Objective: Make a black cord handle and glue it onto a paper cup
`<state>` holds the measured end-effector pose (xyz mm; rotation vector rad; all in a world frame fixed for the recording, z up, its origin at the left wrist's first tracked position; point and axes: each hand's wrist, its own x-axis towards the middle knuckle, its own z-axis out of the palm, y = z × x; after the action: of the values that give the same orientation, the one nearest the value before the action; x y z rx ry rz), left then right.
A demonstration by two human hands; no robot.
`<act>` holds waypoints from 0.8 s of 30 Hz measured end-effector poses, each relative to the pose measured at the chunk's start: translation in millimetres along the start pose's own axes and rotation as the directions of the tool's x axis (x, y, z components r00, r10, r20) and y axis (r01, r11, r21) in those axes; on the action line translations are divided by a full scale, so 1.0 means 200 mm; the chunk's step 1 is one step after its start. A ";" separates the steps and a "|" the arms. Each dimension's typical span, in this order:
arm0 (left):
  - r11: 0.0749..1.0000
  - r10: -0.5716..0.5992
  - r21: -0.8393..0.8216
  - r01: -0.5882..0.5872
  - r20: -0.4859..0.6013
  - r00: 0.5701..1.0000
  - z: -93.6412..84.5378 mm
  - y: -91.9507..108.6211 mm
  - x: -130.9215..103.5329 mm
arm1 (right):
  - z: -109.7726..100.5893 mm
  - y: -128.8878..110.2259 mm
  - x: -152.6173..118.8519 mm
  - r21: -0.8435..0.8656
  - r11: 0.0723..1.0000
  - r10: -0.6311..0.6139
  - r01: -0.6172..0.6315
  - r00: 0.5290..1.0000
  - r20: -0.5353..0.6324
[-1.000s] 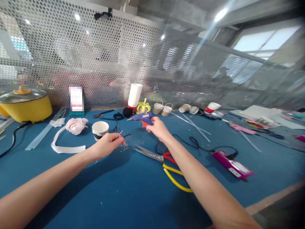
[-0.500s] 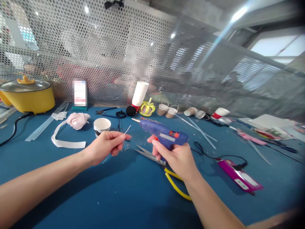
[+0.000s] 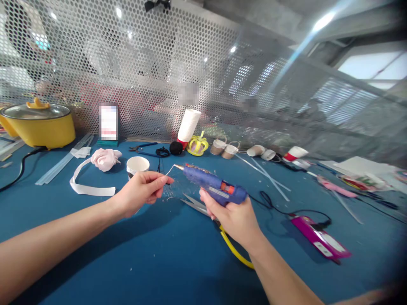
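Observation:
Between thumb and index finger, my left hand [image 3: 146,186] pinches a thin white twisted cord [image 3: 170,170], its free end pointing up and right. My right hand [image 3: 230,216] is wrapped round the handle of a blue hot glue gun [image 3: 208,183]. The gun's metal nozzle points left and appears to meet the cord's tip. Under my right hand lie scissors [image 3: 237,250] with yellow handles, their grips partly hidden. Just behind my left hand stands a white paper cup [image 3: 137,164] with a dark band, its lower part covered by the hand.
A pink fabric rose [image 3: 106,159] with white ribbon [image 3: 92,189] lies left. Pliers [image 3: 143,148], a black yarn ball [image 3: 176,148], stacked cups [image 3: 189,125] and a yellow crown-like piece [image 3: 197,145] line the back. A purple power strip [image 3: 319,237] is at right, a yellow electric pot [image 3: 40,127] at far left.
The glue gun has tilted and shifted slightly left and down, bringing its nozzle to the cord's tip. My left hand stays nearly in place, still pinching the cord.

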<state>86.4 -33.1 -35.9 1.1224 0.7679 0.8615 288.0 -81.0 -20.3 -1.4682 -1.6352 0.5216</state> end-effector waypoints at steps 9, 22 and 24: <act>1.000 0.014 -0.002 -0.014 0.011 1.000 0.00 -0.01 0.00 | 0.01 0.00 0.00 0.005 0.999 -0.036 0.037 0.999 -0.008; 1.000 0.017 0.003 -0.017 0.017 1.000 -0.01 0.00 0.00 | 0.01 -0.04 -0.01 -0.044 0.997 -0.065 0.064 0.998 -0.026; 1.000 0.012 0.005 -0.012 0.017 1.000 -0.01 0.00 0.00 | 0.01 -0.03 -0.01 -0.053 0.995 -0.083 0.081 0.996 -0.028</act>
<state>85.2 -32.5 -35.3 1.1383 0.7499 0.8599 281.8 -84.2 -17.2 -1.4333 -1.6889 0.4119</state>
